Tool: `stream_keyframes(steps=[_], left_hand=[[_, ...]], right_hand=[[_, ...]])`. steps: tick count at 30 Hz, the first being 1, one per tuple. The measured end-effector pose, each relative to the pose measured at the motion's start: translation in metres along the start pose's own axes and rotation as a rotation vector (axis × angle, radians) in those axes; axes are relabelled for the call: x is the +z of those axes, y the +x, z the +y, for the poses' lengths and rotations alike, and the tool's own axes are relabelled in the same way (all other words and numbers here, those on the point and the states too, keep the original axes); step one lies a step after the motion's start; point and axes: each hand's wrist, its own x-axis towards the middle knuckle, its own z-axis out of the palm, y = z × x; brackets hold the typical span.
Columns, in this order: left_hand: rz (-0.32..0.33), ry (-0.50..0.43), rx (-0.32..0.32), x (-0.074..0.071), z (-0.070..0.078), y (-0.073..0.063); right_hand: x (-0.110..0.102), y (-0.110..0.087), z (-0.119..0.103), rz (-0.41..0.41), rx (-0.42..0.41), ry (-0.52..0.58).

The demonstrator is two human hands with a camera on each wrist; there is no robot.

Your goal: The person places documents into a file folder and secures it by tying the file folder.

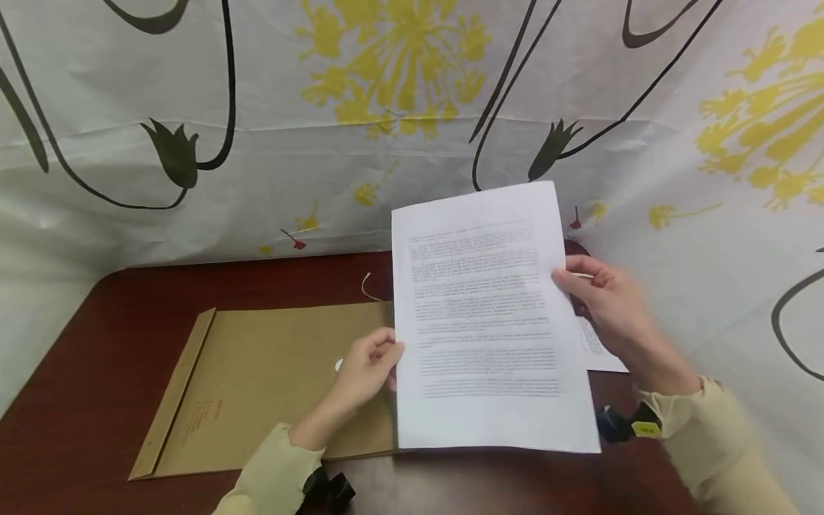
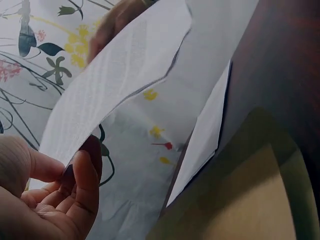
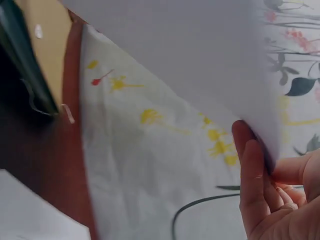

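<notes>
Printed paper (image 1: pixel 476 322), a thin stack or a single sheet, is held up over the table with its text side towards the head camera. My left hand (image 1: pixel 367 365) pinches its left edge between thumb and fingers; the left wrist view shows that thumb (image 2: pixel 47 167) on the near face. On the opposite edge, higher up, my right hand (image 1: pixel 608 304) pinches the paper too. Below and to the left lies a brown kraft envelope (image 1: pixel 270 379), partly covered by the raised paper. More white printed paper (image 1: pixel 604 350) lies on the table behind, mostly hidden.
The dark red-brown table (image 1: pixel 77 372) ends at a white patterned curtain (image 1: pixel 270 86) at the back and right. A thin string (image 1: pixel 367 286) sticks out beyond the envelope's far edge. Something dark and round (image 1: pixel 575 248) shows behind the paper's right edge.
</notes>
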Motion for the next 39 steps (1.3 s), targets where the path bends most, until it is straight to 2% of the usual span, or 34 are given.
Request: stream_keyframes(steps=[4,6,9,11,13,18,22,24,28,30,34,39], left_hand=[[0.042,0.049,0.005,-0.012,-0.001,0.0],[0.043,0.051,-0.015,-0.02,-0.001,0.001],[0.009,0.065,-0.054,-0.035,-0.001,0.004],[-0.035,0.075,-0.07,-0.045,-0.001,0.007],[-0.085,0.104,-0.057,-0.053,-0.001,0.009],[-0.219,0.158,0.013,-0.066,-0.003,0.013],[-0.318,0.194,0.027,-0.071,-0.007,0.016],[-0.363,0.209,0.023,-0.073,-0.009,0.017],[-0.438,0.23,0.025,-0.076,-0.013,0.021],[-0.44,0.244,0.022,-0.075,-0.013,0.023],[-0.379,0.235,-0.013,-0.07,-0.014,0.025],[-0.314,0.109,-0.165,-0.06,-0.021,0.025]], right_hand=[[-0.001,-0.007,0.02,-0.04,0.041,-0.093],[-0.002,-0.011,0.03,-0.087,0.047,-0.131],[-0.003,-0.017,0.043,-0.181,0.066,-0.17],[-0.003,-0.021,0.05,-0.212,0.092,-0.159],[-0.004,-0.023,0.057,-0.214,0.121,-0.131],[-0.007,-0.026,0.07,-0.093,0.172,-0.121],[-0.014,-0.026,0.078,-0.015,0.188,-0.177],[-0.018,-0.026,0.082,-0.043,0.205,-0.211],[-0.023,-0.028,0.086,-0.216,0.197,-0.288],[-0.026,-0.029,0.088,-0.282,0.181,-0.292],[-0.033,-0.031,0.09,-0.305,0.171,-0.248],[-0.051,-0.035,0.095,-0.259,0.207,-0.192]])
